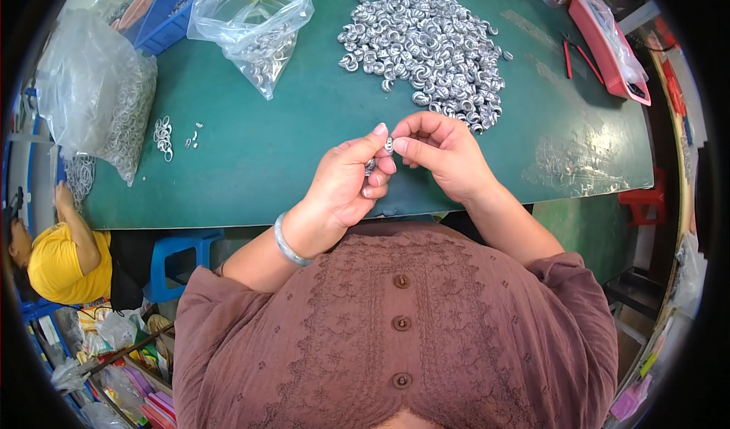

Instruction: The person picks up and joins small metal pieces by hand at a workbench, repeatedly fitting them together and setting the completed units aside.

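My left hand (346,172) pinches a small silver metal piece (389,145) between thumb and forefinger, just over the near edge of the green table. Another silver piece (370,166) shows among its curled fingers. From the other side, the thumb and forefinger of my right hand (445,149) close on the same small piece. Beyond my hands lies a large heap of curved silver metal pieces (426,49), which look of the same kind. What lies inside my left palm is mostly hidden.
Clear plastic bags of metal parts (262,30) and of rings (129,117) stand at the left, near a blue bin (163,18). Some loose rings (163,136) lie on the green table (266,163). Red-handled pliers (582,58) lie beside a pink tray (601,41). A person in yellow (68,265) sits far left.
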`<state>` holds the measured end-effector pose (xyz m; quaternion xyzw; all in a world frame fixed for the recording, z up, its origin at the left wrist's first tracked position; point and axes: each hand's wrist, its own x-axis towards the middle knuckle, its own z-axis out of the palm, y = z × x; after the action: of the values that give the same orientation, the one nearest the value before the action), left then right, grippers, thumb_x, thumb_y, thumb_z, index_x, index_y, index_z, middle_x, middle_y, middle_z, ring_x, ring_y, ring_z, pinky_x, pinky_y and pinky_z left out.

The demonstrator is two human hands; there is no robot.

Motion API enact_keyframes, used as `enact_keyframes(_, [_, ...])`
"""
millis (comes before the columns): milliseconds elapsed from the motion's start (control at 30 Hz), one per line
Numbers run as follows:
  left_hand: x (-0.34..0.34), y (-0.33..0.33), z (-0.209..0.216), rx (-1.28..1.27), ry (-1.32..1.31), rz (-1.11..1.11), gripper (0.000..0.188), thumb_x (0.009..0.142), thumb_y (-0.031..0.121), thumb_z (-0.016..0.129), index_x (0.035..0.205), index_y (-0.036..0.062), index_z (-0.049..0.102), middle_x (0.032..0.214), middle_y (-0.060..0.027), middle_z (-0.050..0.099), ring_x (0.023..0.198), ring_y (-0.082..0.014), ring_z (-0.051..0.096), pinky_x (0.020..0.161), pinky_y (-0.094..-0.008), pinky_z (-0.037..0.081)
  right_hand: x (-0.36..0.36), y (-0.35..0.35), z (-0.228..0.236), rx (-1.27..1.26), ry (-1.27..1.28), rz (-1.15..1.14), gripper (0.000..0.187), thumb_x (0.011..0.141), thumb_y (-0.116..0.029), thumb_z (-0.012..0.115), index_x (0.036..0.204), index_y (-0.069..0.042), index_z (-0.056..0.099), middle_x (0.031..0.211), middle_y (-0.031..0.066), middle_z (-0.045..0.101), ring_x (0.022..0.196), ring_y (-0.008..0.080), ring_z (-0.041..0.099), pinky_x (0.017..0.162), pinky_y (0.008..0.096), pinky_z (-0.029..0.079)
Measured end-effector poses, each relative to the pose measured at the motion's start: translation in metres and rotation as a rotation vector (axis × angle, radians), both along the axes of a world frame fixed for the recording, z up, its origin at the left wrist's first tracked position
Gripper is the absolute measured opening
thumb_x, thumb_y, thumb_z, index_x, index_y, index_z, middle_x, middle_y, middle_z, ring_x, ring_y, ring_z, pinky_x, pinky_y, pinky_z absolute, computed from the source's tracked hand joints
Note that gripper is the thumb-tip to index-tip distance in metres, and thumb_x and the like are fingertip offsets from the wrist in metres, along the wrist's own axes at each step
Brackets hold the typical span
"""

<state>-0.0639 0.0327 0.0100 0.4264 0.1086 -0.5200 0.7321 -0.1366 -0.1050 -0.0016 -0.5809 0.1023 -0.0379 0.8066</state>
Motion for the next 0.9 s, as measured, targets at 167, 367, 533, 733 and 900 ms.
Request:
enact_keyframes(167, [0.0002, -0.0026, 0.0035, 0.052, 0.004, 0.001, 0.027, 0.084, 0.026, 0.055, 0.070, 0.0062, 0.046, 0.057, -0.0019, 0.048, 0.041, -0.0053, 0.037, 0.033, -0.0155, 0.025, 0.0010, -0.0020, -0.0017, -0.021, 0.040, -0.001, 0.008, 0.078, -0.010, 0.061, 0.082, -0.003, 0.058, 0.073, -0.0016, 0.056, 0.063, 0.0042, 0.049, 0.058, 0.0187, 0.040])
enact_keyframes(367, [0.0014, -0.0035, 0.0013, 0.036, 0.028, -0.001, 0.027, 0.084, 0.026, 0.056, 0.070, 0.0059, 0.046, 0.058, -0.0020, 0.048, 0.041, -0.0056, 0.036, 0.033, -0.0155, 0.025, 0.0021, -0.0035, -0.0025, -0.019, 0.049, 0.005, 0.009, 0.078, -0.011, 0.061, 0.082, -0.003, 0.058, 0.072, -0.0016, 0.056, 0.061, 0.0044, 0.048, 0.056, 0.0188, 0.040])
enact_keyframes(533, [0.0028, -0.0035, 0.0014, 0.057, 0.009, -0.080, 0.029, 0.086, 0.028, 0.050, 0.069, 0.0048, 0.047, 0.057, -0.0048, 0.048, 0.040, -0.0066, 0.035, 0.032, -0.0164, 0.025, 0.0036, -0.0055, -0.0005, -0.093, 0.056, -0.003, 0.012, 0.080, -0.013, 0.060, 0.080, -0.002, 0.058, 0.070, -0.0016, 0.056, 0.060, 0.0041, 0.048, 0.055, 0.0185, 0.040])
enact_keyframes(733, [0.0024, -0.0022, -0.0007, 0.074, 0.004, -0.188, 0.039, 0.090, 0.034, 0.039, 0.069, 0.0024, 0.050, 0.056, -0.0080, 0.048, 0.038, -0.0088, 0.033, 0.032, -0.0178, 0.026, 0.0068, -0.0034, 0.0001, -0.159, 0.041, 0.079, 0.014, 0.081, -0.013, 0.059, 0.079, 0.000, 0.058, 0.067, -0.0008, 0.057, 0.061, 0.0036, 0.050, 0.055, 0.0194, 0.041])
enact_keyframes(900, [0.0031, 0.0011, -0.0058, 0.024, 0.029, -0.211, 0.041, 0.090, 0.036, 0.038, 0.069, 0.0030, 0.051, 0.056, -0.0083, 0.048, 0.038, -0.0088, 0.032, 0.032, -0.0178, 0.025, 0.0092, -0.0014, -0.0002, -0.269, 0.028, 0.056, 0.017, 0.082, -0.016, 0.058, 0.076, 0.001, 0.058, 0.066, -0.0007, 0.057, 0.060, 0.0032, 0.048, 0.053, 0.0199, 0.041])
